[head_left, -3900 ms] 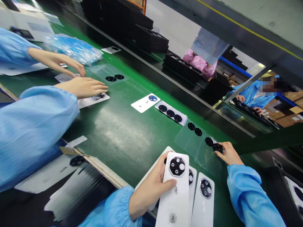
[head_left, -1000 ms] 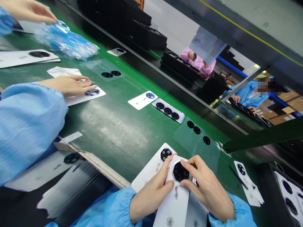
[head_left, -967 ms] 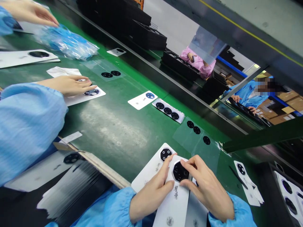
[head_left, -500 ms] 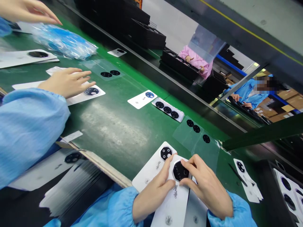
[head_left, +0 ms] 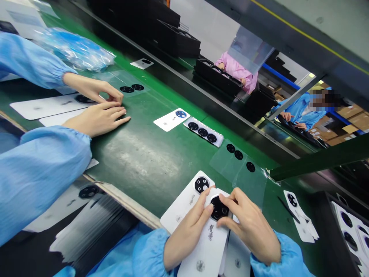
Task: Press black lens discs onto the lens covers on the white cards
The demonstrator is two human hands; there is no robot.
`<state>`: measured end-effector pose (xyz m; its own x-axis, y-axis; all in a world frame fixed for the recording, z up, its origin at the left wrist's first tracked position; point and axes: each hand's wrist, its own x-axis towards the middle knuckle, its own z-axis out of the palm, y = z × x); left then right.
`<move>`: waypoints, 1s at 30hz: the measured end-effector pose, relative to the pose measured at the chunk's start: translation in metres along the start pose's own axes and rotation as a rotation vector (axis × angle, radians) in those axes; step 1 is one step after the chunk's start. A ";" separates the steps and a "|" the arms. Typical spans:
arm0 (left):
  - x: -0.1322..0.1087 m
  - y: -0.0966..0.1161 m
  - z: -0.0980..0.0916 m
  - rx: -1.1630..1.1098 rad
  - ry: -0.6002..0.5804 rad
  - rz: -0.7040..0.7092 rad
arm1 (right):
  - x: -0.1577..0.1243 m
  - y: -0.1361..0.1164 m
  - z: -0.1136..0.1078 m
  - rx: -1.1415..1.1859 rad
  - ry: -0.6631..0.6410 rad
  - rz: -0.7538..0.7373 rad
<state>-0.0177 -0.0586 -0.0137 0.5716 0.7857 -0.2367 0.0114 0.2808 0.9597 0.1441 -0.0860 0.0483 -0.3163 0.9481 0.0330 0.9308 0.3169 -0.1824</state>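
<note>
My left hand grips the left side of a white phone back cover at the bottom centre, thumb up by its camera opening. My right hand presses its fingertips on a black octagonal lens piece seated in that cover. A second white cover with a black camera ring lies under and to the left. Another cover peeks out beneath my right hand. Clear film sheets carrying black lens discs lie just beyond on the green belt.
A co-worker in blue sleeves has both hands on white covers at the left. A small white card and a strip of black lenses sit mid-belt. Blue plastic bags lie far left; black trays line the back.
My right hand came back from the film sheet with a lens piece and now presses it into the cover. The co-worker's far hand has moved down to the covers on the belt.
</note>
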 end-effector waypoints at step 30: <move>-0.001 0.009 0.002 -0.075 0.078 0.010 | -0.017 -0.016 0.022 0.027 0.530 -0.039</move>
<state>-0.0165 -0.0584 -0.0048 0.5054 0.8285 -0.2411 -0.0573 0.3110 0.9487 0.1301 -0.1074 0.0292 -0.2082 0.8212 0.5313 0.9126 0.3585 -0.1964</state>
